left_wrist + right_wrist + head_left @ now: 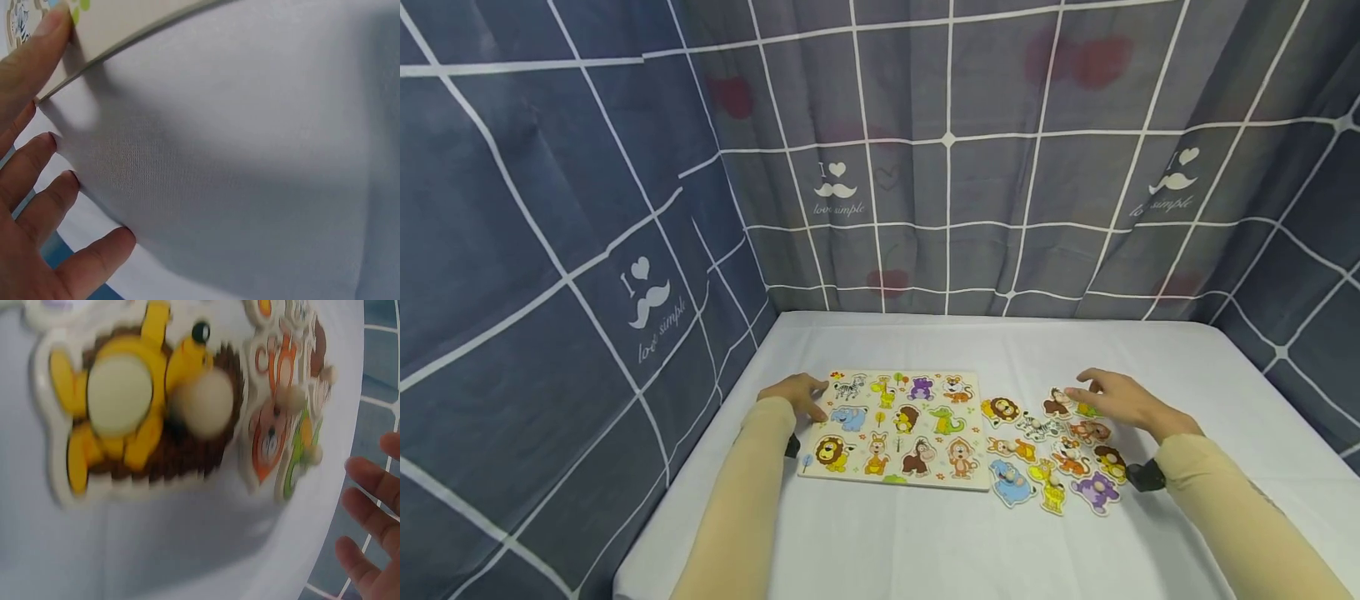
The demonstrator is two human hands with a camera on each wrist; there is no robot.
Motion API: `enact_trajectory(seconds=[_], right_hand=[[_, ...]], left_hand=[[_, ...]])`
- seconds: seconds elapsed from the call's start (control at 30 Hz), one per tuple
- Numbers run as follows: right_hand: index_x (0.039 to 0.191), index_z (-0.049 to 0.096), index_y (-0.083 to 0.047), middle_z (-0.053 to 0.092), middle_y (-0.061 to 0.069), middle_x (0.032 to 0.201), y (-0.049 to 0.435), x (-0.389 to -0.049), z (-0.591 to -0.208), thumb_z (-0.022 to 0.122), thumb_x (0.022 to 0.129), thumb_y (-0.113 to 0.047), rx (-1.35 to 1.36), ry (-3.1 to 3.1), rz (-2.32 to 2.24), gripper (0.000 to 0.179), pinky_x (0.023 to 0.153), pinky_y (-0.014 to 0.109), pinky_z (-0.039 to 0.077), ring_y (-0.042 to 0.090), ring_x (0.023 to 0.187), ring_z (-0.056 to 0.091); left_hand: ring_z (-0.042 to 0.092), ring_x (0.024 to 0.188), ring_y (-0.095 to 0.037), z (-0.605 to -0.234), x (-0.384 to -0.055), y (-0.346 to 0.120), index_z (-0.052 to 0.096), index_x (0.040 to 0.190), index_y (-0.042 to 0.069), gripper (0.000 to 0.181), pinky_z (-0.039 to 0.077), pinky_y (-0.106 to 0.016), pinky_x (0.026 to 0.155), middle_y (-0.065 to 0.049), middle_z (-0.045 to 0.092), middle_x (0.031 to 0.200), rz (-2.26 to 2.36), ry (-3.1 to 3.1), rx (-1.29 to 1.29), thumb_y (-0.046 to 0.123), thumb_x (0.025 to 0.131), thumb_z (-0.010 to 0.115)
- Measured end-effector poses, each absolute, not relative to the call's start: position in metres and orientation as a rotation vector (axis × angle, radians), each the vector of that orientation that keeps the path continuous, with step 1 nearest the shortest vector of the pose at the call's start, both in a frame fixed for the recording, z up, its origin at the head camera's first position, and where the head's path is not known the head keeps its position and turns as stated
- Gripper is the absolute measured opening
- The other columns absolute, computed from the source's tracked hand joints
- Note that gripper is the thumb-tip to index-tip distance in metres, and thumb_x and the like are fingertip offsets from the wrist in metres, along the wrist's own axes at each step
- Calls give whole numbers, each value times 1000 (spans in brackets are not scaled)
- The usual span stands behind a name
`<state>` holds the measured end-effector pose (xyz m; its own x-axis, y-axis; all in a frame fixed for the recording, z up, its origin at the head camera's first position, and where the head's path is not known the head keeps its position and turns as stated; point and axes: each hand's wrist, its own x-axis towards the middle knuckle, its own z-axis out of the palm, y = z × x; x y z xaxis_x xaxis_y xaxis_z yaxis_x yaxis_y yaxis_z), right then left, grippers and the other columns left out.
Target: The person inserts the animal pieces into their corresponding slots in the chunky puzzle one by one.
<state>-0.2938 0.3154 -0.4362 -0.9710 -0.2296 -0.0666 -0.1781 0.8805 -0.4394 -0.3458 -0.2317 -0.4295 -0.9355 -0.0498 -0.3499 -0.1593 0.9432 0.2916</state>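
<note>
A wooden puzzle board (pixel 943 484) printed with animals lies flat on the white table. My left hand (pixel 796 395) rests at its left edge; in the left wrist view the thumb (pixel 37 59) lies over the board's corner, other fingers spread beside it over the cloth. My right hand (pixel 1123 402) is over the far right of the loose knobbed animal pieces, fingers apart and holding nothing. Nearest it are the crocodile piece (pixel 294 456) and the gorilla piece (pixel 1057 403). The hedgehog piece (pixel 119 394) with its round knob fills much of the right wrist view.
Several more pieces lie bunched right of the board, among them a lion (pixel 1001 410), a blue elephant (pixel 1011 483), a giraffe (pixel 1051 487) and a purple bear (pixel 1097 492). A white cloth (pixel 917 542) covers the table. Dark checked curtains (pixel 910 192) hang behind and at both sides.
</note>
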Motion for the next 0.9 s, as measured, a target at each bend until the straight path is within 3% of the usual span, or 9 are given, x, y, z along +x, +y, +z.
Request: enact_trajectory(seconds=[0.23, 0.9], right_hand=[[121, 63, 6, 67, 21, 104, 307, -295, -436, 61, 96, -42, -374, 2925, -657, 54, 75, 47, 54, 31, 91, 64], [103, 71, 0, 70, 8, 91, 282, -300, -437, 71, 91, -28, -494, 2816, -786, 30, 64, 32, 50, 16, 78, 59]], left_hand=[[39, 146, -37, -427, -343, -228, 53, 146, 30, 81, 38, -57, 115, -10, 43, 158, 449, 2756, -159, 34, 73, 88], [42, 144, -37, -427, -346, -228, 56, 144, 26, 80, 40, -56, 113, -11, 46, 155, 437, 2763, -127, 31, 71, 90]])
